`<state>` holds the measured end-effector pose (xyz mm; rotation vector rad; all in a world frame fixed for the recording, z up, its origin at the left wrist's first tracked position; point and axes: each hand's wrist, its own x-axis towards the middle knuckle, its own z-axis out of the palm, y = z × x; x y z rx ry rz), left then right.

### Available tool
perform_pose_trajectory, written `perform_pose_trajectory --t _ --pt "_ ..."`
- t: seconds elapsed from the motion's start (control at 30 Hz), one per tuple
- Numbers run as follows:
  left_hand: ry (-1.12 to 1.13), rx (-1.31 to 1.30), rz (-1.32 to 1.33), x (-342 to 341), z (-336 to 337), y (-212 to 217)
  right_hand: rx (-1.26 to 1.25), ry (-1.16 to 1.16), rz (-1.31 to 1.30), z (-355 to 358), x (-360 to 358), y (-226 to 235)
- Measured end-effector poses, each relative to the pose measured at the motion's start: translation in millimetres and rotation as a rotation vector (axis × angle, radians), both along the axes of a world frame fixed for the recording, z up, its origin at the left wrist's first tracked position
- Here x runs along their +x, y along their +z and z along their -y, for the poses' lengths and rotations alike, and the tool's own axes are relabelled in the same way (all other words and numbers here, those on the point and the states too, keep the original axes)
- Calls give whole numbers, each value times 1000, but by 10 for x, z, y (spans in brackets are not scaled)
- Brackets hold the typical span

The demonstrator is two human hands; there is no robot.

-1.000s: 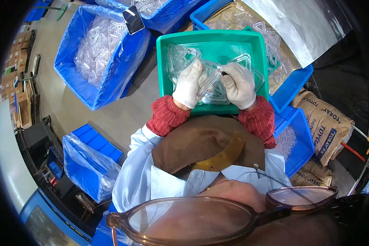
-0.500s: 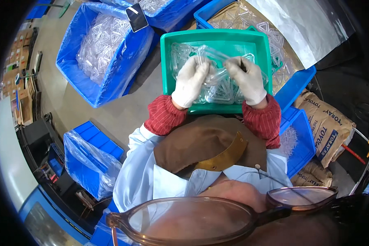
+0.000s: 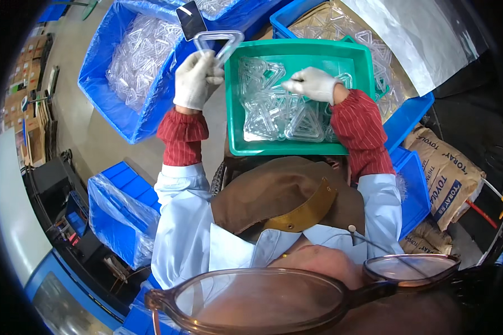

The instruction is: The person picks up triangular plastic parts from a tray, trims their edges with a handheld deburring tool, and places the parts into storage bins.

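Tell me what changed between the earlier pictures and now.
The left hand moved left, off the green tray, toward the blue bin, carrying a clear triangular piece. The right hand came away from that piece and shifted slightly forward and left, over the tray. Tray and bin stayed put.

Factory workshop — blue bins (image 3: pixel 142 123), some film-lined, hold heaps of near-identical clear triangular parts (image 3: pixel 140 61), with more in a green tray (image 3: pixel 296 148). Paper sacks (image 3: pixel 444 173) pile up at right; brown cartons (image 3: pixel 31 89) stack at far left, beyond a grey floor (image 3: pixel 70 120). Dark equipment (image 3: pixel 47 192) stands at left. Red sleeve covers (image 3: pixel 360 123) over a pale blue shirt (image 3: pixel 179 234) — workwear.
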<state>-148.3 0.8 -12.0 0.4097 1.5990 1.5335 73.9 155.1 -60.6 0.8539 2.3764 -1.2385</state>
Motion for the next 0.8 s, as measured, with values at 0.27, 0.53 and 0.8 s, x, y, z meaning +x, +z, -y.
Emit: perform_pose_trajectory --t 0.27,0.53,0.8 --pt "640 241 261 -1354 174 -604 -124 40 -189 170 279 180" --pt "688 290 236 -1612 147 -962 -47 -60 -430 236 425 354" --pt "-81 -25 -457 -1466 -508 -458 -10 -372 -629 39 744 869"
